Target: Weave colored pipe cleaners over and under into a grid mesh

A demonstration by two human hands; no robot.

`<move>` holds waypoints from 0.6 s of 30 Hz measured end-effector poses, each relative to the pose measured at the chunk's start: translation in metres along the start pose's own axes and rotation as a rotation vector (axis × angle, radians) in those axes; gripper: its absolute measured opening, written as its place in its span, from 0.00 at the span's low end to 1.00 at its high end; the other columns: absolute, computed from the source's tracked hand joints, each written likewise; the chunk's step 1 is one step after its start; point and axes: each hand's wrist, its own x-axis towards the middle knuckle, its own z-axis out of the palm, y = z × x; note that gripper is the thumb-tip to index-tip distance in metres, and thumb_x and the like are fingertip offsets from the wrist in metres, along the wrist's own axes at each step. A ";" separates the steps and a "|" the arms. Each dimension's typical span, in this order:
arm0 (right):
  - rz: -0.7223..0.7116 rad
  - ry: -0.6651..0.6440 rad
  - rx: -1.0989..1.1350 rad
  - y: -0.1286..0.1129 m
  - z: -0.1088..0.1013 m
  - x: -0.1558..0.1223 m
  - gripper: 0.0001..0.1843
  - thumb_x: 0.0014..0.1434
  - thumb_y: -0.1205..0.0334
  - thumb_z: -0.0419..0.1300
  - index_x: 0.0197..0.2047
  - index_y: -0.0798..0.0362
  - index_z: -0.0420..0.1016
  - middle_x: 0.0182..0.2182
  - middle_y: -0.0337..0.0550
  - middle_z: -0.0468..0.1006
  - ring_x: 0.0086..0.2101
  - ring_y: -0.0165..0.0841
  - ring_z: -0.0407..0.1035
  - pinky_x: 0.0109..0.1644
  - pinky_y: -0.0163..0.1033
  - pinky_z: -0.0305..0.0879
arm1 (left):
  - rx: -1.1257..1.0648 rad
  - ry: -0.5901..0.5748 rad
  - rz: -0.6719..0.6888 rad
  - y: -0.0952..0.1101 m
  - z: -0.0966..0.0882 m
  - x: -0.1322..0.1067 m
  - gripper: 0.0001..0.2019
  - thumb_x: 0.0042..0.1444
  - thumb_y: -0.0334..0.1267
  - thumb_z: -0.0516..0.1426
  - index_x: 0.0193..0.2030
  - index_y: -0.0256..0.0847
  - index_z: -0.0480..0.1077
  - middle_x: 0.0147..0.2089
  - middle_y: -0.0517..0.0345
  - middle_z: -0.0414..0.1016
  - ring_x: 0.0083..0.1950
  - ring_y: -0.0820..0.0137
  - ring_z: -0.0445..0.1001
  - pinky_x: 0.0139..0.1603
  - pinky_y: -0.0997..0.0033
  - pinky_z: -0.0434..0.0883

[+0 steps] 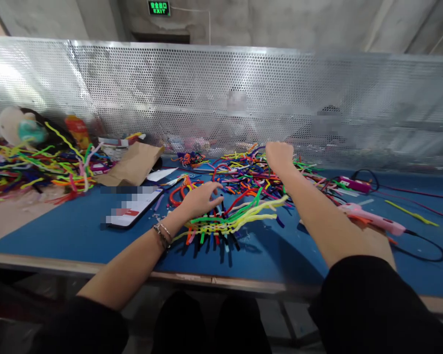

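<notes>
On the near part of the blue table lies a woven piece of pipe cleaners, with yellow and green strands trailing right and short colored ends sticking out below. My left hand is at its upper left edge, thumb and forefinger apart; the other fingers are partly hidden. Farther back, my right hand is curled at a loose heap of short, many-colored pipe cleaners. Its fingertips face away, so whatever they grip is hidden.
A phone and a brown paper bag lie left, beside more pipe cleaners. A pink glue gun with a black cord lies right, near my forearm. A perforated metal panel stands behind the table.
</notes>
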 end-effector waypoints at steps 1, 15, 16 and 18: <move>0.034 0.052 -0.009 -0.002 -0.005 -0.001 0.18 0.58 0.71 0.42 0.45 0.65 0.69 0.38 0.68 0.73 0.43 0.51 0.66 0.43 0.53 0.58 | -0.009 0.039 -0.018 0.000 -0.001 0.001 0.17 0.57 0.41 0.45 0.49 0.35 0.61 0.42 0.50 0.69 0.40 0.66 0.69 0.40 0.68 0.66; -0.049 0.238 -0.140 -0.039 -0.017 -0.065 0.17 0.60 0.59 0.43 0.37 0.55 0.71 0.28 0.53 0.75 0.31 0.42 0.69 0.31 0.39 0.55 | 0.036 -0.331 0.192 0.010 -0.012 -0.010 0.23 0.50 0.53 0.53 0.47 0.39 0.64 0.33 0.57 0.69 0.34 0.68 0.68 0.31 0.73 0.61; -0.046 0.233 -0.150 -0.035 -0.016 -0.070 0.17 0.59 0.59 0.43 0.37 0.55 0.71 0.27 0.52 0.75 0.30 0.41 0.69 0.30 0.38 0.54 | 0.039 -0.375 0.202 0.011 -0.011 -0.010 0.23 0.49 0.51 0.55 0.48 0.40 0.64 0.31 0.60 0.69 0.31 0.69 0.68 0.28 0.75 0.60; -0.034 0.235 -0.153 -0.026 -0.012 -0.078 0.18 0.59 0.58 0.43 0.36 0.54 0.72 0.26 0.50 0.75 0.28 0.39 0.68 0.27 0.37 0.51 | 0.030 -0.431 0.218 0.011 -0.009 -0.011 0.20 0.49 0.46 0.56 0.49 0.41 0.64 0.27 0.63 0.68 0.28 0.72 0.66 0.24 0.77 0.57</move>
